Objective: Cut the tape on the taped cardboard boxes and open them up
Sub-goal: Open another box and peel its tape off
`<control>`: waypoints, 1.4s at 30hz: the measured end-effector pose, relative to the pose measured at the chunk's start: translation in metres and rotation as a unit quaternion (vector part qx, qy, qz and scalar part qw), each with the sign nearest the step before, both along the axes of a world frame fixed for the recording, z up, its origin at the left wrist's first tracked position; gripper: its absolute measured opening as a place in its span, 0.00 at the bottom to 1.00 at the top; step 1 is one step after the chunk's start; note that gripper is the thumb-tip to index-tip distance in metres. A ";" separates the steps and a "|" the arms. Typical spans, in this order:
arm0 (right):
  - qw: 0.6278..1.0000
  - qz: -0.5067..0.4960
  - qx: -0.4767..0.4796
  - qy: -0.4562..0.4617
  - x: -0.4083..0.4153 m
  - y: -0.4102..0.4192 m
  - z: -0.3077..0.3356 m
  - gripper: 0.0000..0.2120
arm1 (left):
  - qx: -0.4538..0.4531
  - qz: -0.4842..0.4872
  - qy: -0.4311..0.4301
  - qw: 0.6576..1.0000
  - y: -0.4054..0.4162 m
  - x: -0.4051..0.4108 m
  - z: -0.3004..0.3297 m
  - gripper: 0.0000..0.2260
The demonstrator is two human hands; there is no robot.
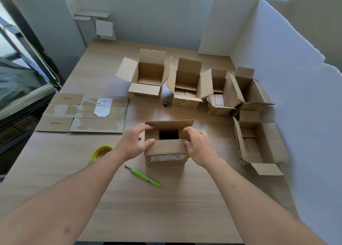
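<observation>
A small cardboard box (166, 152) stands in the middle of the wooden table, its top partly open with a dark gap between the flaps. My left hand (134, 143) grips its left side, thumb on the near flap and fingers curled over the far flap's left end. My right hand (199, 146) holds the right side the same way, fingers curled at the flaps' edge. A green utility knife (143, 176) lies on the table just in front of the box, untouched.
Several opened boxes stand in a row at the back (148, 76) and right (259, 143). A flattened carton (83, 113) lies at the left. A yellow tape roll (101, 152) lies near my left forearm. A grey roll (166, 104) stands behind the box. White foam boards (286, 96) wall off the right side.
</observation>
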State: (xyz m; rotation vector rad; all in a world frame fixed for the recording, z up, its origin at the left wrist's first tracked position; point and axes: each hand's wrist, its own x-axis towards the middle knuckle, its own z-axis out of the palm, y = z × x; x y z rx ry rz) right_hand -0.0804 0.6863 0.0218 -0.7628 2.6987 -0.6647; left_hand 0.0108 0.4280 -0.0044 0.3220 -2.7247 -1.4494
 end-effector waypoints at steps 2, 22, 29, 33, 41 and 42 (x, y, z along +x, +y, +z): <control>0.999 -0.033 -0.010 0.016 0.001 -0.003 0.000 0.22 | -0.007 -0.002 0.010 1.000 0.001 -0.001 0.004 0.37; 0.973 -0.209 -0.067 -0.078 0.007 -0.011 -0.014 0.27 | -0.372 -0.207 -0.023 0.904 0.052 -0.020 0.008 0.30; 0.813 -0.339 -0.263 -0.393 0.028 -0.006 -0.054 0.28 | -0.307 -0.182 -0.016 0.934 0.048 -0.024 0.001 0.28; 0.789 -0.332 -0.311 -0.412 0.035 -0.009 -0.080 0.46 | -0.272 -0.160 -0.008 0.949 0.047 -0.024 0.001 0.28; 0.814 -0.341 -0.254 -0.397 0.026 -0.002 -0.086 0.54 | -0.257 -0.145 -0.021 0.955 0.051 -0.022 0.010 0.31; 0.808 -0.334 -0.271 -0.404 0.028 -0.001 -0.079 0.51 | -0.258 -0.149 -0.026 0.954 0.051 -0.021 0.011 0.32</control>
